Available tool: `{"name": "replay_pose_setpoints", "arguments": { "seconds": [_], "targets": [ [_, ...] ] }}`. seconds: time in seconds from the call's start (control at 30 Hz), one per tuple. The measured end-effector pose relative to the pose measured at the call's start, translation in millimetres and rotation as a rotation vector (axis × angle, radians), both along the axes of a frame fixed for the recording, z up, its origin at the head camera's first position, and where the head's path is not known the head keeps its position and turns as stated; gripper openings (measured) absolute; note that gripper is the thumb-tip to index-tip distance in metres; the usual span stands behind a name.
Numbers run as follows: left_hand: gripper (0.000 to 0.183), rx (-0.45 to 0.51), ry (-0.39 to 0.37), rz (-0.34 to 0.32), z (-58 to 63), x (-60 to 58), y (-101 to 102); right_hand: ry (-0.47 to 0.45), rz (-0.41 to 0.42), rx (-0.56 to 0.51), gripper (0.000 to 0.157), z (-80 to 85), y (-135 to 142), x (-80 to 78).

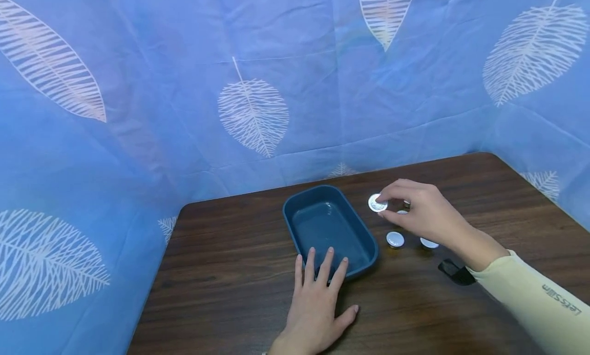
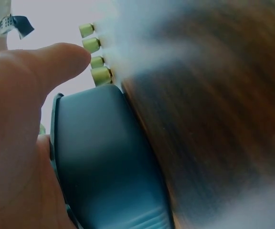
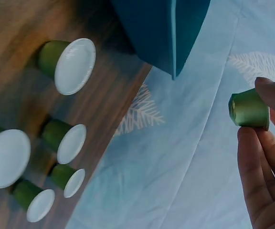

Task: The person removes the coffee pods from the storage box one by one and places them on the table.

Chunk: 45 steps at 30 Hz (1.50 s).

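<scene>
My right hand (image 1: 430, 214) pinches a coffee capsule (image 1: 378, 203) between thumb and fingertips, off to the right of a dark blue rectangular dish (image 1: 324, 224). Up close in the right wrist view, the held capsule (image 3: 250, 109) has a green metallic body; its pale foil lid faces my palm. My left hand (image 1: 313, 309) rests on the dish's near rim, fingers straight and spread, thumb out to the side. Nothing lies inside the dish. Several more green capsules (image 3: 75, 67) with white lids stand on the table, below and behind my right hand.
The brown wood-grain table (image 1: 221, 273) ends at a blue cloth (image 1: 295, 88) printed with white leaves, behind and at both sides. A black strap (image 1: 455, 272) hangs at my right wrist by a pale yellow sleeve (image 1: 530, 298).
</scene>
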<state>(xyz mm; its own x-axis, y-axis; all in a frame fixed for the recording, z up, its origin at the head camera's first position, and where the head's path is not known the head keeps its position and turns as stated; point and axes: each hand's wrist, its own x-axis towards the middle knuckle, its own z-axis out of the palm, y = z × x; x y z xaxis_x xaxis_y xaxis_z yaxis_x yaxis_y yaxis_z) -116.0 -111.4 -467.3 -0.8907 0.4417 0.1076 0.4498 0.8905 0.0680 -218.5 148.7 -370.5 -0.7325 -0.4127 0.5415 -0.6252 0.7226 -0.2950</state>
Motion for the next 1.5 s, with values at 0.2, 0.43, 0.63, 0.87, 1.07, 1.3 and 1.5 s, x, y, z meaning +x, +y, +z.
{"name": "replay_pose_setpoints", "arguments": {
  "seconds": [0.2, 0.43, 0.63, 0.87, 1.07, 1.3, 1.5],
  "targets": [
    [0.082, 0.006, -0.017, -0.004, -1.2, 0.8, 2.3, 0.035, -0.03, -0.047, 0.036, -12.0, 17.3, 14.8],
    [0.082, 0.015, -0.005, -0.005, 0.1, 0.9, 5.1, -0.003, -0.092, -0.078, 0.037, -32.4, 37.5, 35.1],
    [0.084, 0.022, 0.015, -0.005, 0.1, 1.5, 6.5, -0.043, -0.131, -0.069, 0.037, -48.4, 49.8, 48.6],
    [0.084, 0.023, 0.02, 0.003, -1.6, 3.4, 5.8, -0.021, -0.177, -0.099, 0.039, -60.5, 55.9, 56.5],
    [0.085, 0.022, 0.051, -0.001, -0.8, 3.5, 2.1, 0.006, -0.17, -0.162, 0.041, -61.8, 53.0, 53.8],
    [0.085, 0.018, 0.031, -0.009, -2.5, 4.5, 1.4, 0.008, -0.18, -0.202, 0.043, -66.1, 53.4, 53.7],
    [0.084, 0.028, 0.026, 0.0, -0.4, 3.0, 3.3, 0.023, -0.18, -0.181, 0.042, -63.4, 57.6, 54.1]
  ]
}}
